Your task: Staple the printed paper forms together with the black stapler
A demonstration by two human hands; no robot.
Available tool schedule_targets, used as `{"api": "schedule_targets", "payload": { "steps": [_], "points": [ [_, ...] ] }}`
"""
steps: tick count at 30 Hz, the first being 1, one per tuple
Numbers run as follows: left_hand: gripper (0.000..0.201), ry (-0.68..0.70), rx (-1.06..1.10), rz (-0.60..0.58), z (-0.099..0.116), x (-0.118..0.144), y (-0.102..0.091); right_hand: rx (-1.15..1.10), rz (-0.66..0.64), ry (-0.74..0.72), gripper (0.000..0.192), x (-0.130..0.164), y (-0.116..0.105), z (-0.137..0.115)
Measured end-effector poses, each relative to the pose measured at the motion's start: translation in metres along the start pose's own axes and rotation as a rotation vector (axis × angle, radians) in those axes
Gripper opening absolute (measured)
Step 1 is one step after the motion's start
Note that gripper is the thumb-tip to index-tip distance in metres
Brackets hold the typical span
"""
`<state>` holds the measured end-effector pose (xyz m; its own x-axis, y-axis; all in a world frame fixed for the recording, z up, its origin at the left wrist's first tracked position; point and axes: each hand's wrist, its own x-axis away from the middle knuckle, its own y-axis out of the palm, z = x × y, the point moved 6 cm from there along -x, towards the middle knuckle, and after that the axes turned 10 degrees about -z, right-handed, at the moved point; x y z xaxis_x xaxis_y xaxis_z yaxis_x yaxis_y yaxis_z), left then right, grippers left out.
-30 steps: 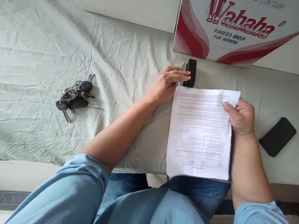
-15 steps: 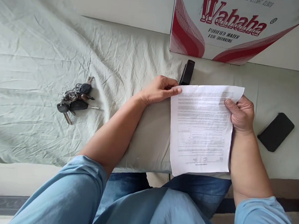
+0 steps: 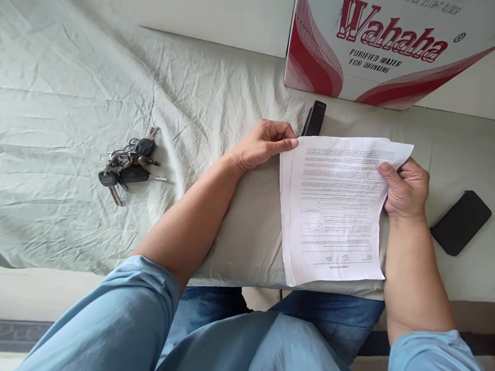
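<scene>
- Two hands hold one stack of papers [image 3: 337, 207]: your left hand [image 3: 263, 145] pinches its top left corner between thumb and fingertips, and your right hand [image 3: 405, 189] grips the right edge, thumb on the printed face and fingers behind.
- The papers lie over the near part of the bench [image 3: 70, 87], on a pale green wrinkled cloth [image 3: 83, 77], with the lower edge hanging past the bench edge above your knees. The sheets are fanned slightly at the left side.
- A black stapler [image 3: 314, 118] lies just behind the top left corner of the papers, near your left fingertips; its near end is hidden by the sheets.
- A cardboard box [image 3: 387, 46] printed in red, marked "Wahaha purified water for drinking", stands at the back, just beyond the stapler.
- A bunch of keys [image 3: 127, 162] lies well to the left of your left forearm.
- A black phone [image 3: 460, 222] lies face down to the right, near your right wrist but apart from it.
</scene>
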<state>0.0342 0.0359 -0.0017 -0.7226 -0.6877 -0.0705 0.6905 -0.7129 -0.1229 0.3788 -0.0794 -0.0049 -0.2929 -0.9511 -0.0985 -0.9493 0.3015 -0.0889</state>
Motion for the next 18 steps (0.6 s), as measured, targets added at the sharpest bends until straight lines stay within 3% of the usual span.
{"api": "schedule_targets", "payload": {
  "steps": [12,18],
  "points": [
    [0.085,-0.012,-0.16,0.066,-0.002,-0.004,-0.004,0.107,0.129,-0.069,0.057,-0.004,-0.004,-0.007],
    [0.087,0.008,-0.192,0.058,0.007,-0.003,0.0,0.052,0.058,-0.068,0.06,0.002,0.004,-0.011]
  ]
}}
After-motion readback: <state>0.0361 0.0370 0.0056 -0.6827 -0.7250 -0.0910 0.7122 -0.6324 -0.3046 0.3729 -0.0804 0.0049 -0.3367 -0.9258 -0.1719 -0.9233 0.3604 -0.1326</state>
